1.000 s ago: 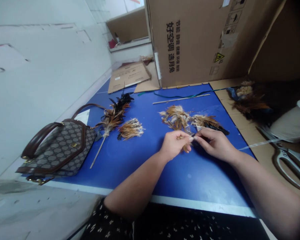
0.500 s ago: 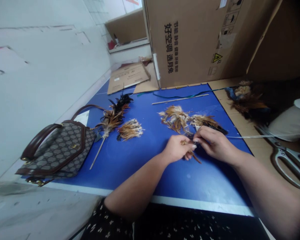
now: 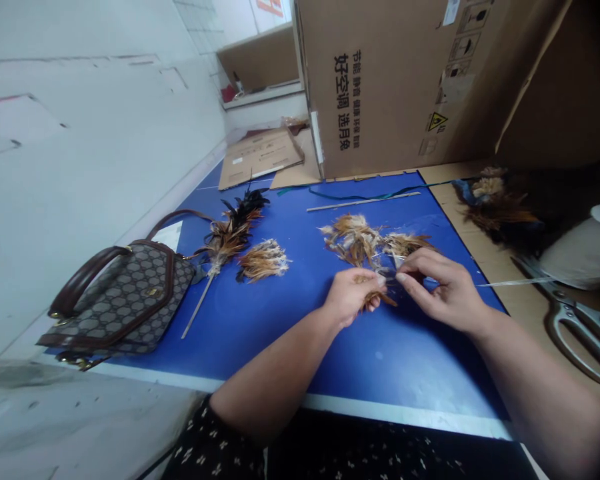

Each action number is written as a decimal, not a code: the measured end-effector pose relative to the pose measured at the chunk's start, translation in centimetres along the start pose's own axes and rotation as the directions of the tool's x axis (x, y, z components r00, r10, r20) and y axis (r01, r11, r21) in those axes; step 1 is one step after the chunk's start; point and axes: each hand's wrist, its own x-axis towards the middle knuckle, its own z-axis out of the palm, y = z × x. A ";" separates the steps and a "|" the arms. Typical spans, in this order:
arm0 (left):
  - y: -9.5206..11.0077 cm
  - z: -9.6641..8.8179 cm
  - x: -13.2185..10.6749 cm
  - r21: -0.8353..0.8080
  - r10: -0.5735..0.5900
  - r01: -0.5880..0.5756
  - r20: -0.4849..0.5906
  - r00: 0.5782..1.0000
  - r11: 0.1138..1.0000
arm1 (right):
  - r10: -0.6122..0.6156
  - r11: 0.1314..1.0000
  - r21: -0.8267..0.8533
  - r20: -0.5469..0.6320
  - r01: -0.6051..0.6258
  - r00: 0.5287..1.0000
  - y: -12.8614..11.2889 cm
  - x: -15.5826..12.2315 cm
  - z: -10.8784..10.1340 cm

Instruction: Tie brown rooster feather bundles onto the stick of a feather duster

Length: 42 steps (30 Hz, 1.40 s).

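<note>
My left hand (image 3: 356, 293) is closed around a small bunch of brown feathers (image 3: 380, 299), whose tips poke out below the fingers. Close beside it, my right hand (image 3: 437, 283) has thumb and forefinger pinched together at a thin, pale wisp too fine to name. Just beyond the hands lie a loose heap of tan and white feathers (image 3: 353, 237) and another feather pile (image 3: 405, 243), partly covered by my right hand. A thin white strip (image 3: 513, 283) runs from behind my right hand toward a white roll (image 3: 583, 247).
Left on the blue table (image 3: 280, 333) are a feather-covered stick (image 3: 230, 233), a tan feather bunch (image 3: 264, 260) and a patterned handbag (image 3: 125, 293). Scissors (image 3: 580, 327) lie at right. A bare thin stick (image 3: 363, 202) and green ribbon (image 3: 340, 195) lie before a large cardboard box (image 3: 390, 87).
My right hand has shifted slightly right, opening a small gap from my left hand. The feathers in my left hand have turned a little. The view has shifted slightly.
</note>
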 end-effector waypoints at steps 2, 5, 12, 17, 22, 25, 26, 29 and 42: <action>0.0 0.0 0.0 -0.004 0.020 -0.020 -0.005 1.000 1.000 | 0.005 1.000 -0.015 0.080 -0.004 0.997 0.2 -0.3 0.2; 0.1 0.1 -0.2 0.008 0.030 -0.030 -0.002 1.000 1.000 | 0.024 0.999 -0.050 0.112 -0.019 0.993 0.7 -0.6 0.6; 0.5 0.1 -0.4 0.018 0.051 -0.051 0.002 0.999 0.999 | 0.050 0.997 -0.063 0.204 -0.038 0.978 1.0 -0.8 1.2; 0.5 0.1 -0.5 0.014 0.074 -0.074 0.014 0.997 0.997 | 0.045 0.999 0.013 0.240 -0.050 0.970 0.9 -0.8 1.2; 0.7 0.3 -0.7 -0.012 0.100 -0.100 0.007 0.995 0.995 | 0.039 0.993 0.103 0.194 -0.060 0.980 1.0 -0.6 1.0; 0.8 0.3 -0.8 -0.010 0.095 -0.095 0.022 0.995 0.995 | 0.107 0.968 0.195 0.257 -0.160 0.960 0.9 -0.7 1.5; 0.8 0.3 -0.9 -0.009 0.096 -0.096 0.029 0.995 0.995 | 0.135 0.947 0.245 0.281 -0.207 0.950 0.8 -0.7 1.7; 0.6 0.2 -0.8 -0.004 0.125 -0.125 0.044 0.991 0.992 | 0.191 0.871 0.386 0.305 -0.305 0.933 0.6 -0.7 2.2; 0.2 -0.4 -0.4 0.336 0.603 -0.598 0.104 0.791 0.727 | 0.238 0.885 0.357 0.207 -0.300 0.949 0.2 -0.8 2.3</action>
